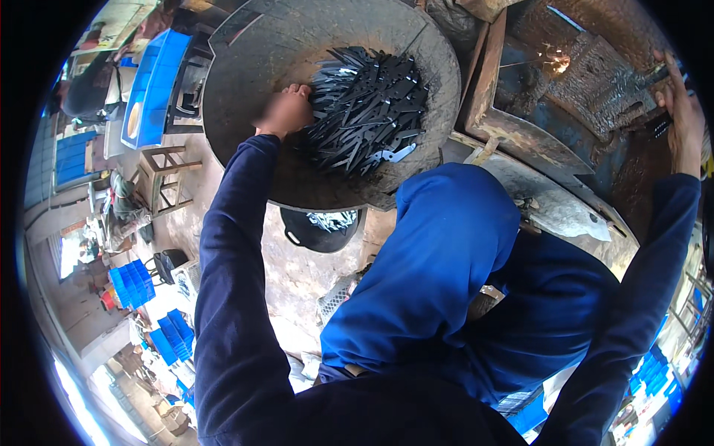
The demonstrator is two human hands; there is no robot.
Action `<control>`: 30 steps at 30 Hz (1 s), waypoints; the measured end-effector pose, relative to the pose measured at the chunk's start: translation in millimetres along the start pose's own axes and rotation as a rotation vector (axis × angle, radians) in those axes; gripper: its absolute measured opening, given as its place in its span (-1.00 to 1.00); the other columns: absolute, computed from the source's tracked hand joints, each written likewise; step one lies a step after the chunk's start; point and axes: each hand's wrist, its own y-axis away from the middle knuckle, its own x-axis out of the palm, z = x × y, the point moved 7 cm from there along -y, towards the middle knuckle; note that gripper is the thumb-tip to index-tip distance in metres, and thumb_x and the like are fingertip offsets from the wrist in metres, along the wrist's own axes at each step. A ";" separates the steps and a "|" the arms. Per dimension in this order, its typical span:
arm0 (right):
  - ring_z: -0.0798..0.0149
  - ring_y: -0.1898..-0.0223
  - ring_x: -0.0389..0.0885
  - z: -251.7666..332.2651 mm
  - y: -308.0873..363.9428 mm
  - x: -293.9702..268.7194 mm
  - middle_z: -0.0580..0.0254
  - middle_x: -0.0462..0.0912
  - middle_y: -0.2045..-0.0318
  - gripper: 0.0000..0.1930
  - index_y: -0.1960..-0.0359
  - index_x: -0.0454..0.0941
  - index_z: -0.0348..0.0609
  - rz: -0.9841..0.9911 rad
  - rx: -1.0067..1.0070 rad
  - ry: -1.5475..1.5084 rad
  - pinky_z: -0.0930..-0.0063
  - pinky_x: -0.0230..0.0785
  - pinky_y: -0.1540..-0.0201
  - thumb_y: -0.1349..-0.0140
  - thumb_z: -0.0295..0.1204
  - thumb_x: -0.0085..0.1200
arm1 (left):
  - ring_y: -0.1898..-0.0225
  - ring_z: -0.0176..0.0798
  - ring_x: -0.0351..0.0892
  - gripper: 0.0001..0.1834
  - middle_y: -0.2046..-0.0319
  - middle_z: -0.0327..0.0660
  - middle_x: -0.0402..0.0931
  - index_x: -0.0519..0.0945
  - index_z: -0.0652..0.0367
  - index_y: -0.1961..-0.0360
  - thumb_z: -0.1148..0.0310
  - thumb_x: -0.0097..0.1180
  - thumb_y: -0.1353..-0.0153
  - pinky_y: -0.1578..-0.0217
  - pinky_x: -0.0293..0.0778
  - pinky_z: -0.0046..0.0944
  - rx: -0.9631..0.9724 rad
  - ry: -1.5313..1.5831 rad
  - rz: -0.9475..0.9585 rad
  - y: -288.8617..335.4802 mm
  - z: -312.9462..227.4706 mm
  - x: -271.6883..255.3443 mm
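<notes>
A wide, worn metal basin holds a heap of dark, pointed metal blades. At the heap's left edge lies my left hand, its fingers curled in against the blades; what they hold, if anything, is hidden. One shinier blade rests at the heap's lower right. Far to the right, my right hand is closed around a dark part at the side of a wet, grimy machine; the part's shape is hard to make out. Bright sparks show inside the machine's housing.
Below the basin sits a black tub with shiny metal pieces. My blue-trousered knee is between basin and machine. A rusty metal guard edges the machine. Leftward are a wooden stool, blue bins and a blue-edged table.
</notes>
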 end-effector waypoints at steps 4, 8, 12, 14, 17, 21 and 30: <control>0.57 0.62 0.12 -6.6 -2.4 -0.7 0.52 0.19 0.67 -0.63 -0.01 0.62 -0.18 -0.031 0.000 0.000 0.67 0.16 0.44 -0.36 -0.18 0.04 | -0.11 0.06 0.34 -0.42 0.03 -0.07 0.37 0.42 0.09 0.04 0.37 0.42 0.12 -0.10 0.31 -0.04 0.070 0.105 -0.174 10.5 -4.6 -21.7; 0.56 0.62 0.13 -6.1 -2.7 -2.3 0.50 0.21 0.67 -0.63 0.02 0.63 -0.19 -0.044 0.015 -0.016 0.64 0.17 0.44 -0.34 -0.17 0.06 | -0.01 0.06 0.40 -0.56 0.16 -0.13 0.42 0.45 0.10 0.21 0.43 0.40 0.13 -0.03 0.35 -0.04 0.187 0.028 -0.041 14.7 -3.4 -16.6; 0.55 0.63 0.13 -1.8 -1.1 -0.3 0.50 0.21 0.69 -0.64 0.06 0.65 -0.20 -0.010 0.025 -0.024 0.63 0.16 0.45 -0.32 -0.17 0.09 | 0.05 0.07 0.43 -0.66 0.24 -0.16 0.46 0.46 0.11 0.32 0.48 0.36 0.12 0.05 0.40 -0.06 0.244 0.116 -0.014 13.2 3.9 -8.0; 0.55 0.64 0.13 -1.8 -1.3 0.9 0.49 0.21 0.70 -0.64 0.08 0.65 -0.21 0.001 0.042 -0.031 0.62 0.16 0.46 -0.31 -0.17 0.10 | 0.09 0.03 0.46 -0.68 0.27 -0.16 0.48 0.47 0.12 0.33 0.48 0.35 0.10 0.08 0.41 -0.08 0.301 0.171 -0.082 15.3 1.2 -9.3; 0.56 0.65 0.12 -1.7 -3.0 1.0 0.50 0.18 0.71 -0.64 0.08 0.66 -0.21 0.013 0.036 -0.024 0.62 0.15 0.47 -0.30 -0.16 0.12 | 0.16 -0.05 0.51 -0.73 0.34 -0.17 0.52 0.49 0.14 0.34 0.49 0.33 0.06 0.14 0.44 -0.12 0.360 0.274 -0.143 15.7 -2.9 -13.6; 0.57 0.65 0.13 -3.3 -5.7 1.0 0.51 0.16 0.72 -0.65 0.11 0.66 -0.21 0.029 0.034 -0.012 0.62 0.14 0.49 -0.28 -0.17 0.15 | 0.20 -0.09 0.59 -0.77 0.36 -0.15 0.59 0.54 0.15 0.37 0.47 0.33 0.08 0.18 0.47 -0.15 0.140 0.467 0.141 10.1 23.4 4.0; 0.57 0.66 0.24 27.9 16.7 16.4 0.45 0.36 0.68 -0.73 0.21 0.64 -0.21 0.031 0.008 -0.066 0.65 0.20 0.54 -0.26 -0.24 0.19 | 0.49 -0.30 0.56 -0.90 0.51 -0.21 0.58 0.56 0.22 0.48 0.53 0.26 0.02 0.50 0.51 -0.28 -0.103 0.881 0.433 9.0 76.6 23.1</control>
